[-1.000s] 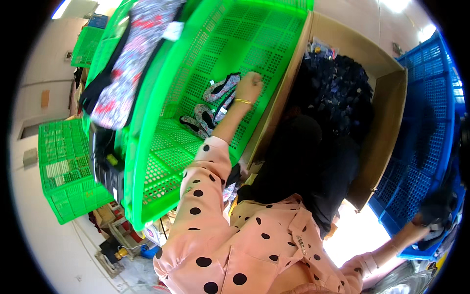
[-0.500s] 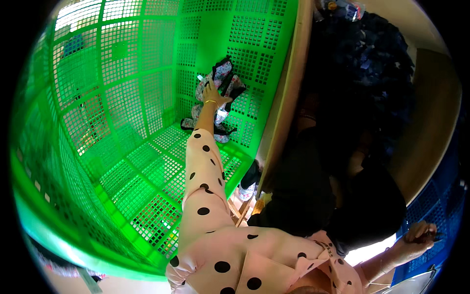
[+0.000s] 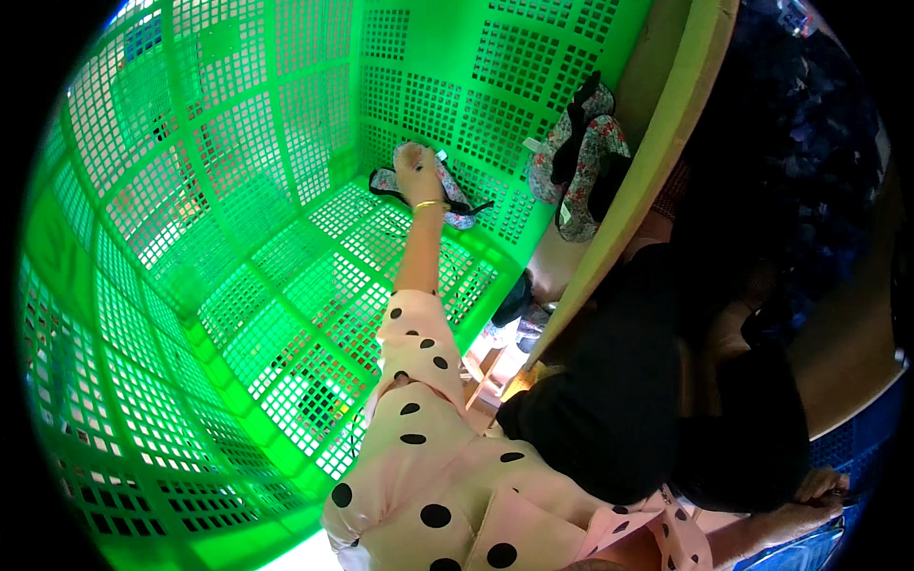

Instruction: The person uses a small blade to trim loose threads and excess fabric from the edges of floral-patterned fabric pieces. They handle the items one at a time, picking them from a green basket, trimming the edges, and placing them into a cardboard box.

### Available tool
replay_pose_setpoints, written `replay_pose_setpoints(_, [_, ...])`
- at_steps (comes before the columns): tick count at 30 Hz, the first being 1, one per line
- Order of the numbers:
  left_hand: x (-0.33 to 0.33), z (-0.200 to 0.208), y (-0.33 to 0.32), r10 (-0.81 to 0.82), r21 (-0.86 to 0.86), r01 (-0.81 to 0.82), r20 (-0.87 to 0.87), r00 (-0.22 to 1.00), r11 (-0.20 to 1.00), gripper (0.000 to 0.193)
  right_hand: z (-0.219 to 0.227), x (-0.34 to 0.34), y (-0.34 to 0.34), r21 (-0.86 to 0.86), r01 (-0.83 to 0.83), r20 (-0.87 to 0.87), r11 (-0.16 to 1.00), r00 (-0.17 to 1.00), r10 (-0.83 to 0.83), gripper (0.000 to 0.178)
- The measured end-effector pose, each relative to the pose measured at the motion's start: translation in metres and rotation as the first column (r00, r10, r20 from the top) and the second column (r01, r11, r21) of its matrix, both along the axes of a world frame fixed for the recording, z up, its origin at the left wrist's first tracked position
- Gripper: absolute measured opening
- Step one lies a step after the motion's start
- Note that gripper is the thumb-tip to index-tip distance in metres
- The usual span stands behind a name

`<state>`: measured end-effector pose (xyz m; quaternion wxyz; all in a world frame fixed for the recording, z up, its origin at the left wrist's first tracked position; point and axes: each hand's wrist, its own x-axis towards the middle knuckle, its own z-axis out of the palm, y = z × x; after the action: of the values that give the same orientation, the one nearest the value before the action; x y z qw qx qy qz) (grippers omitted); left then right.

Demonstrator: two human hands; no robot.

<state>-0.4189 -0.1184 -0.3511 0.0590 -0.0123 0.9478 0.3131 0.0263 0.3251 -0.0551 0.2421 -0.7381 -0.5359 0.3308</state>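
Observation:
My left hand (image 3: 419, 178) reaches down into a large green plastic basket (image 3: 443, 52). Its fingers are closed on a floral cloth piece (image 3: 455, 193) with black trim, which lies in the corner where floor meets wall. Other floral pieces (image 3: 602, 152) with black edging and white tags rest at the basket's right side, beside a wooden edge (image 3: 671, 105). At the far lower right, my right hand (image 3: 821, 487) is curled around something small and dark that I cannot make out.
Dark cloth (image 3: 809, 124) is heaped beyond the wooden edge on the right. Black fabric (image 3: 609, 400) covers my lap. A blue perforated crate (image 3: 850, 443) stands by my right hand. More floral cloth (image 3: 533, 324) shows below, between basket and wood.
Several floral pieces now lie to the right, out at the basket's side. My left hand has moved from that bunch onto a piece lower in the corner. The view has shifted.

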Motion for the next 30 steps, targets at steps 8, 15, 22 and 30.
replay_pose_setpoints(8, [0.000, -0.077, -0.143, 0.663, -0.200, -0.636, 0.319, 0.677, 0.746, 0.097, -0.010, 0.004, 0.011, -0.043, -0.068, 0.034, 0.997, 0.997, 0.069, 0.053])
replay_pose_setpoints(15, [0.035, -0.093, -0.101, 0.233, 0.242, -0.322, 0.335, 0.913, 0.915, 0.073, -0.010, 0.018, 0.013, -0.079, -0.058, -0.010, 0.995, 0.998, 0.057, 0.053])
replay_pose_setpoints(22, [0.161, -0.039, 0.017, -0.285, -0.224, 0.352, 0.283, 0.916, 0.909, 0.083, -0.011, 0.032, -0.004, -0.093, -0.096, -0.212, 0.991, 0.974, 0.074, 0.051])
replay_pose_setpoints(30, [0.176, 0.026, 0.013, -0.007, -0.412, 0.053, 0.113, 0.994, 0.909, 0.051, -0.003, 0.021, -0.031, 0.109, -0.130, -0.530, 0.986, 0.831, 0.168, 0.036])
